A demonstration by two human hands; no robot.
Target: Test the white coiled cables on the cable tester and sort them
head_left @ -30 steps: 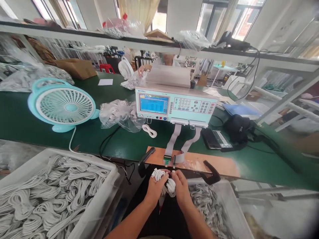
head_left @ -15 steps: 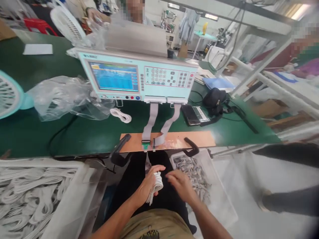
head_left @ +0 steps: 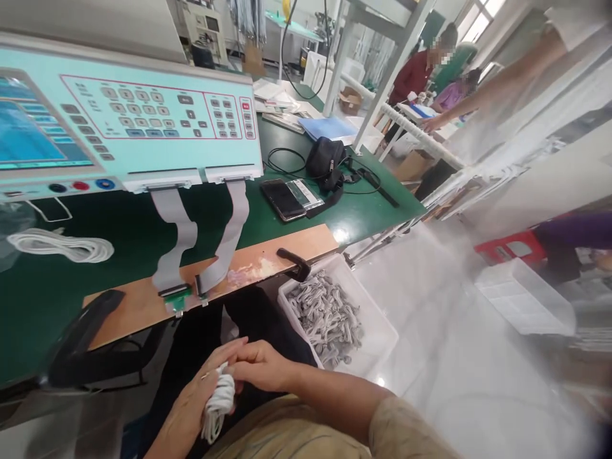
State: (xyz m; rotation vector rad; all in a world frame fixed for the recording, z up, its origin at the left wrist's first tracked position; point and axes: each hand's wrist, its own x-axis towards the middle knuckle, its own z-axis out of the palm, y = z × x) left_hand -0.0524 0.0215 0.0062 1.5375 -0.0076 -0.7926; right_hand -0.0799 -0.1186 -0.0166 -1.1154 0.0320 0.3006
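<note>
A coiled bundle of white cable (head_left: 220, 403) lies in my left hand (head_left: 195, 392), whose fingers are closed around it above my lap. My right hand (head_left: 262, 366) meets the left at the upper end of the bundle, its thumb and curled fingers pressed onto the cable. The cable ends inside the fingers are hidden. Just beyond my hands, two grey ribbon cables (head_left: 178, 233) run from a tester (head_left: 167, 150) down to a green connector board (head_left: 178, 299) on a wooden strip (head_left: 306, 245).
A white bin (head_left: 377, 344) full of bundled cables stands on the floor to my right. Black clamps (head_left: 299, 264) grip the wooden strip. On the green table are another white cable coil (head_left: 62, 245), a phone (head_left: 283, 199) and a black pouch (head_left: 326, 158). People work farther back.
My right hand has come across to the left hand and onto the cable bundle. The head view has turned right and moved closer to the table.
</note>
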